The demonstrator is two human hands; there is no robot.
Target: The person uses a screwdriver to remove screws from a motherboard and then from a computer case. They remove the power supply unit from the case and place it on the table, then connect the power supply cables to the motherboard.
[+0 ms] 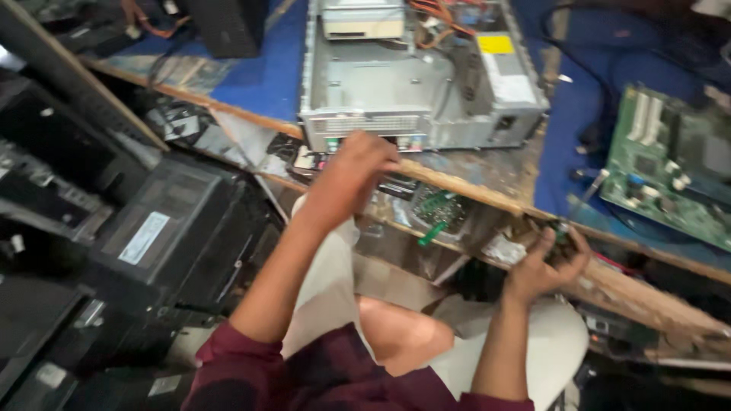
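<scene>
**Two hands at the bench edge below an open computer case**

We take the open desktop computer case on the wooden bench as our landmark. Far to its left, below bench level, dark printers and other office machines are stacked. Just below the case's rear panel, our left hand reaches up to the bench edge, fingers curled toward the port area; whether they are closed on anything we cannot tell, since the frame is blurred there. Under the bench edge, below the case, a loose green circuit strip lies in a clear bag among clutter.

Below and to the right of the case, our right hand is closed around a small green-and-dark part, held near the bench's front edge. We judge the part to be light, stiff and fragile, best held by its edges rather than its faces. Further right of the case, a green motherboard rests on the blue mat, well apart from both hands.
</scene>
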